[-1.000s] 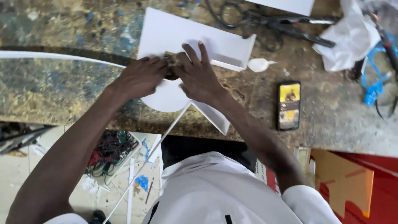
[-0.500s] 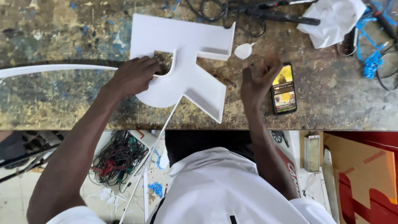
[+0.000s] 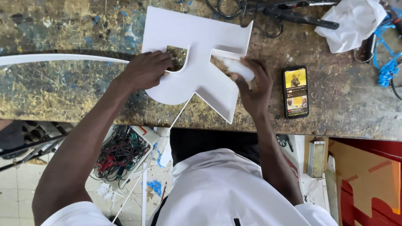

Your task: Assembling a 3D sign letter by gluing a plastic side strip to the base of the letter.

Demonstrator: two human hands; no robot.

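Observation:
A large white letter-shaped form (image 3: 197, 46) with raised side walls lies flat on a paint-stained workbench (image 3: 63, 96). My left hand (image 3: 144, 71) presses on its left side, fingers at the edge of the square cut-out. My right hand (image 3: 251, 81) holds a small white bottle (image 3: 239, 68) against the notch on the form's right side. A long thin white strip (image 3: 54, 58) curves away to the left from under my left hand, and a narrow white strip (image 3: 178, 117) hangs down off the bench's front edge.
A phone (image 3: 296, 92) with a lit screen lies right of my right hand. At the bench's back are a black tool with cables (image 3: 293, 14), crumpled white cloth (image 3: 356, 21) and blue cord (image 3: 387, 67). Below the bench sit tangled wires (image 3: 119, 152) and red-orange boards (image 3: 368, 180).
My right hand left the letter, reached toward the phone, picked up the small white bottle and came back to the notch. My left hand stayed on the form.

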